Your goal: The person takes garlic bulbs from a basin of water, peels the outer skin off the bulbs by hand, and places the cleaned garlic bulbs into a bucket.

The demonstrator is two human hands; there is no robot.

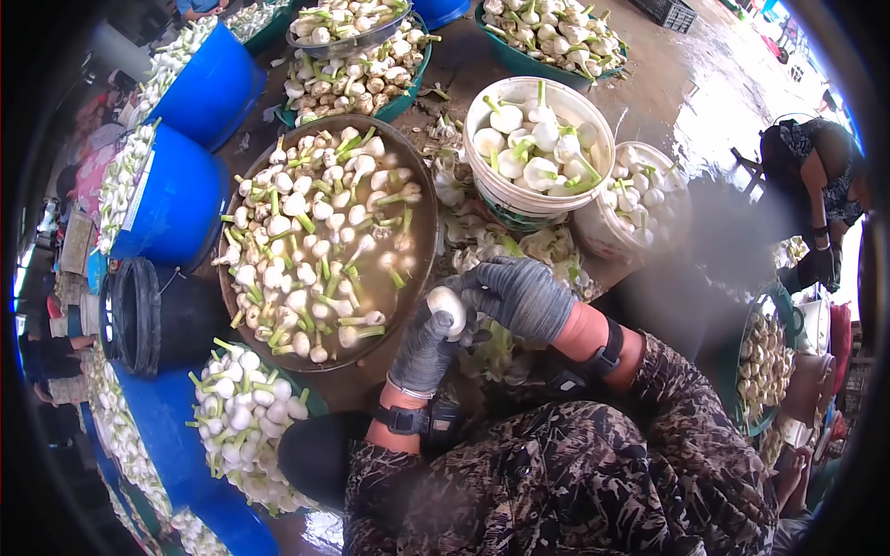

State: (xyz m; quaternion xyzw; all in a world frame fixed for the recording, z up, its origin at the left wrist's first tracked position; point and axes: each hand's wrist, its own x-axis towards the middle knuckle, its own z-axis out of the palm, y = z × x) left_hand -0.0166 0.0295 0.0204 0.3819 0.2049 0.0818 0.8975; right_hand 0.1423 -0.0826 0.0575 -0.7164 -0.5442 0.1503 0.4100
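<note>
Beside the basin point(427, 199), my left hand point(422, 354) is clasping a garlic bulb point(447, 311), right hand point(521, 295) curling close, grip unclear; I'm judging light pressure best.

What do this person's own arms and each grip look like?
The left grip and right grip wear grey, close-fitting fabric gloves. Each arm has a black wrist strap. Dark-and-tan camouflage-patterned cloth sleeves stop short of the straps.
</note>
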